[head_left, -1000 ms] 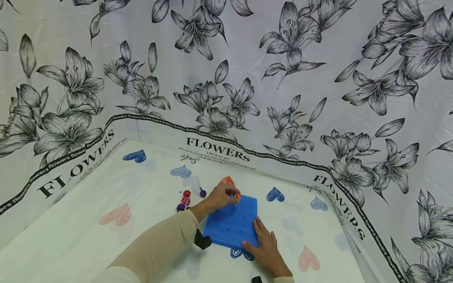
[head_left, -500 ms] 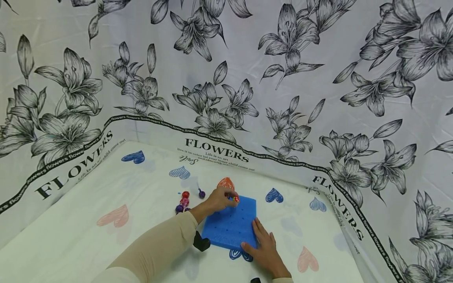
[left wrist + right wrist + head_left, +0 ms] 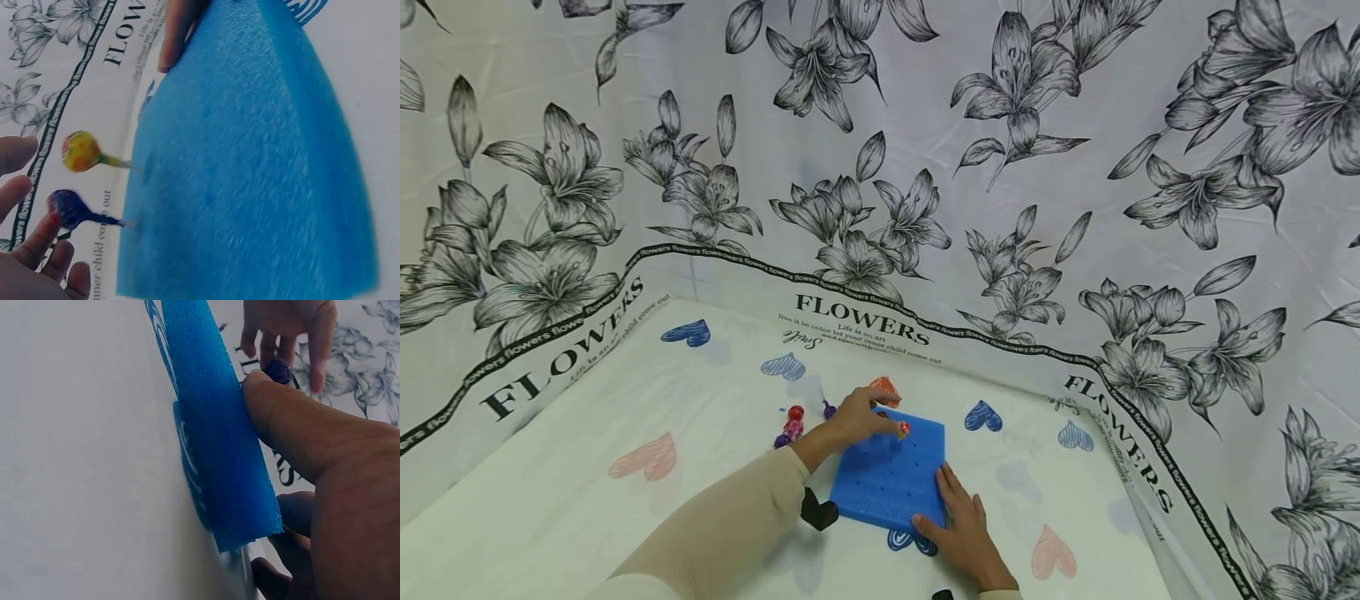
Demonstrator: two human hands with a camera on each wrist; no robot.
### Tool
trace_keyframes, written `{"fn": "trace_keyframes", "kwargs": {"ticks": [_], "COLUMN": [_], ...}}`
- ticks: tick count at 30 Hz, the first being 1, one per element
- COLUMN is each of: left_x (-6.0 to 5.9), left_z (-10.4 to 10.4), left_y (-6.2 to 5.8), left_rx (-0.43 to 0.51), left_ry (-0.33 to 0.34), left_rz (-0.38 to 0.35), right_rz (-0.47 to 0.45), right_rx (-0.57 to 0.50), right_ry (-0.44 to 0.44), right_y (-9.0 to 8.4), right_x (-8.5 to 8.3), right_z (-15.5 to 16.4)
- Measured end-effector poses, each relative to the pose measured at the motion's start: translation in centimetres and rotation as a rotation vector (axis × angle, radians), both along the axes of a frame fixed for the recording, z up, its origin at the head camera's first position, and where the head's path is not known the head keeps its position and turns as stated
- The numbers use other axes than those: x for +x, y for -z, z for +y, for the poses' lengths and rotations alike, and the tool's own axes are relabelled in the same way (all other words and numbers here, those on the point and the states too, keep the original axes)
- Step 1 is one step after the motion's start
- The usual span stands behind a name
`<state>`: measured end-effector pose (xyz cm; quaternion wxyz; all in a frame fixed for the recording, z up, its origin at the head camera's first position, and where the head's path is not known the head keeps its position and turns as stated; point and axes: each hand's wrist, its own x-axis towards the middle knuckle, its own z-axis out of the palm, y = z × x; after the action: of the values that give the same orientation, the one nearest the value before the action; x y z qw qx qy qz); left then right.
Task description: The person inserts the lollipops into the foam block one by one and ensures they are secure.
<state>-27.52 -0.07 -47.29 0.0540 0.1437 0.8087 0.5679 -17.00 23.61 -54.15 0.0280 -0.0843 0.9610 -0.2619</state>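
I'm pressing flat right-hand (image 3: 958, 525) fingers on the blue foam block (image 3: 891, 479) – steadying it – left hand (image 3: 857, 417) loose beside two planted lollipops (image 3: 78, 151).

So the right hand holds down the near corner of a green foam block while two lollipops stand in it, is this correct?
Nearly. The foam block is blue, not green, as the head view shows. The rest stands: the right hand holds down its near corner, and two lollipops, the yellow lollipop and the purple lollipop, stand in it.
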Motion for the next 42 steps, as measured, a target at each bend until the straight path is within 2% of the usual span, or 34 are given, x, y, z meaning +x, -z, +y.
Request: {"fn": "trace_keyframes", "kwargs": {"ticks": [8, 12, 18, 21, 24, 29, 36, 42], "left_x": [0.7, 1.1, 2.4, 3.4, 4.4, 5.9, 7.2, 8.1], "left_z": [-3.8, -6.1, -9.6, -11.3, -12.7, -14.1, -14.9, -15.8], "left_y": [-2.2, -3.1, -3.6, -3.2, -2.6, -1.1, 1.4, 2.8], "left_rx": [0.028, 0.036, 0.051, 0.060, 0.043, -0.010, -0.044, -0.071], "left_ry": [-0.100, -0.127, -0.152, -0.161, -0.196, -0.254, -0.243, -0.247], "left_rz": [0.064, 0.094, 0.075, 0.077, 0.077, 0.015, -0.051, -0.095], "right_rz": [-0.014, -0.017, -0.011, -0.012, -0.018, -0.023, -0.028, -0.016], "right_rx": [-0.004, 0.000, -0.006, -0.005, -0.007, -0.003, -0.017, -0.015], "right_ry": [0.008, 0.003, -0.008, -0.008, -0.004, 0.002, 0.010, 0.007], "right_y": [0.1, 0.0, -0.4, -0.3, -0.2, -0.3, -0.3, 0.2], "right_x": [0.0, -0.1, 0.1, 0.2, 0.1, 0.1, 0.2, 0.0], "right_z": [-0.1, -0.2, -0.4, -0.4, -0.4, -0.4, -0.4, -0.4]}}
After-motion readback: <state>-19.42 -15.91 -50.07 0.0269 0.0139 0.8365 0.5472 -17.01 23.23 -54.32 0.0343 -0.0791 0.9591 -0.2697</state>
